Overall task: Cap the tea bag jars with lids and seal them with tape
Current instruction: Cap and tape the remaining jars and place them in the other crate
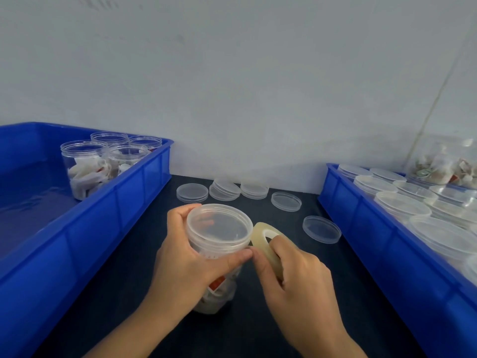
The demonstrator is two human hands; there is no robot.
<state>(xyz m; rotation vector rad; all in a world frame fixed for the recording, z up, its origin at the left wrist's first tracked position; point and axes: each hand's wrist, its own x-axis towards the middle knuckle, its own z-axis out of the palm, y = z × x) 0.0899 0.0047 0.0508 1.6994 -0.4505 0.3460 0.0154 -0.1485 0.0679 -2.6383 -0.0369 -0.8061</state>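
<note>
A clear plastic jar (219,239) of tea bags stands on the dark table at the centre, with a translucent lid on it. My left hand (185,264) grips the jar around its upper wall, thumb pressed just under the lid's rim. My right hand (291,277) holds a roll of clear tape (268,244) against the jar's right side, a finger through the roll's core. The two thumbs meet at the jar's rim.
A blue bin (108,208) on the left holds several open jars (85,169) of tea bags. A blue bin (374,228) on the right holds several capped jars (402,208). Loose lids (321,229) lie on the table behind the jar. A wall stands close behind.
</note>
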